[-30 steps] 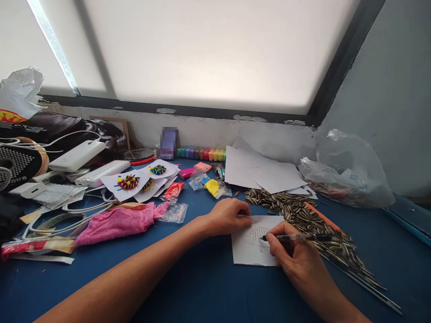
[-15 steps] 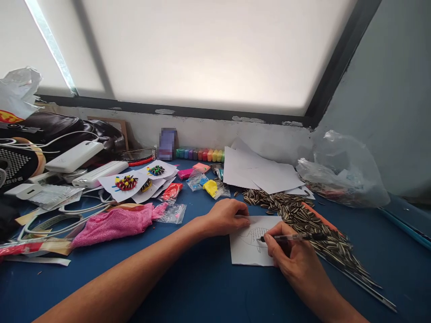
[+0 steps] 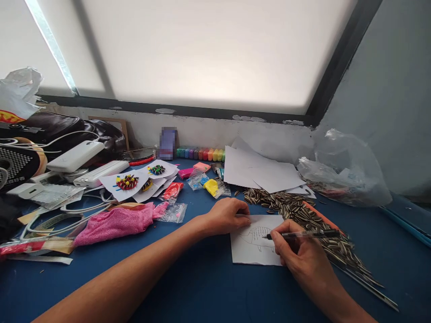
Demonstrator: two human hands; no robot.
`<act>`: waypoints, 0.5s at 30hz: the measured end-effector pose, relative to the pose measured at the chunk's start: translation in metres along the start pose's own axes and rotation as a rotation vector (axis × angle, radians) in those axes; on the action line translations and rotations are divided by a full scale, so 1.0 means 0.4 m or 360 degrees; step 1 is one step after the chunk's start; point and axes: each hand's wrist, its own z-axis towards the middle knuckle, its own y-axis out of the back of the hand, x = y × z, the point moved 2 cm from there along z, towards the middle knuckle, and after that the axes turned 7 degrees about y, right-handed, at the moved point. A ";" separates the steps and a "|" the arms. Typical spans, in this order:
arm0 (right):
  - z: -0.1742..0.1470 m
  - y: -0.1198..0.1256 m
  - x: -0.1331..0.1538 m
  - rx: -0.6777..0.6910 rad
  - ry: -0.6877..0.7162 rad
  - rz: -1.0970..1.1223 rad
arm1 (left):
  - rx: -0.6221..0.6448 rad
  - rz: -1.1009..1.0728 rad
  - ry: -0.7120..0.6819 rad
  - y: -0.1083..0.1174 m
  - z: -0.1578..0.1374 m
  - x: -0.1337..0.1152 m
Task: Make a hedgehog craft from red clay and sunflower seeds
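A small white sheet of paper (image 3: 247, 253) lies on the blue table with a line drawing of a round-bodied animal on it, short legs below and many small strokes inside the body. My left hand (image 3: 229, 216) holds down the sheet's upper left corner, its fingers curled and the thumb on the paper. In my right hand (image 3: 296, 249) a black pen with a clear barrel (image 3: 308, 234) is pinched, its tip on or just above the drawing's body. Striped sunflower seeds (image 3: 296, 211) are heaped just beyond and right of the paper.
White sheets (image 3: 259, 168) lean at the back, beside a clear plastic bag (image 3: 346, 175). Colourful clay packs (image 3: 202, 154) line the wall. Seed-decorated cards (image 3: 123, 195), a pink cloth (image 3: 114, 224), cables and white power banks (image 3: 76, 156) crowd the left. A thin metal strip (image 3: 373, 291) lies right.
My right hand and the pen have shifted slightly right across the drawing, showing more of its legs. My left hand stays in place on the paper.
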 end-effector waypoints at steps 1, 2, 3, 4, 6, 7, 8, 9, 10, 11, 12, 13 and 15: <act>0.000 0.002 -0.001 -0.0013 0.0003 -0.0016 | -0.0001 0.0001 -0.0002 0.000 0.001 0.000; 0.001 0.002 -0.001 -0.0024 0.0012 -0.0024 | -0.0002 0.0003 -0.0004 0.000 0.002 0.000; 0.002 0.002 -0.001 -0.0032 0.0022 -0.0026 | -0.0004 0.0007 -0.0004 0.000 0.002 0.000; 0.003 0.001 0.000 -0.0034 0.0032 -0.0022 | -0.0002 0.0009 0.0000 0.000 0.001 -0.001; 0.004 -0.002 0.000 -0.0026 0.0040 0.0009 | 0.0001 0.0009 0.0013 -0.001 -0.001 -0.003; 0.005 -0.003 0.000 -0.0016 0.0039 0.0029 | 0.0002 0.0006 0.0020 -0.001 -0.002 -0.004; 0.004 -0.004 0.000 -0.0005 0.0035 0.0047 | 0.0000 0.0001 0.0023 -0.001 -0.002 -0.005; 0.004 -0.004 -0.001 0.0005 0.0030 0.0059 | -0.0001 -0.0003 0.0021 -0.002 -0.003 -0.005; 0.003 -0.004 -0.001 0.0015 0.0025 0.0064 | -0.0004 -0.0007 0.0017 -0.002 -0.003 -0.005; 0.001 -0.004 -0.002 0.0026 0.0020 0.0065 | -0.0007 -0.0009 0.0013 -0.002 -0.003 -0.004; 0.001 -0.004 -0.003 0.0033 0.0018 0.0060 | -0.0009 -0.0009 0.0008 -0.002 -0.003 -0.004; 0.000 -0.005 -0.004 0.0039 0.0016 0.0054 | -0.0010 -0.0009 0.0006 -0.001 -0.002 -0.003; 0.000 -0.006 -0.005 0.0043 0.0026 0.0046 | -0.0010 -0.0007 0.0008 0.000 -0.002 -0.002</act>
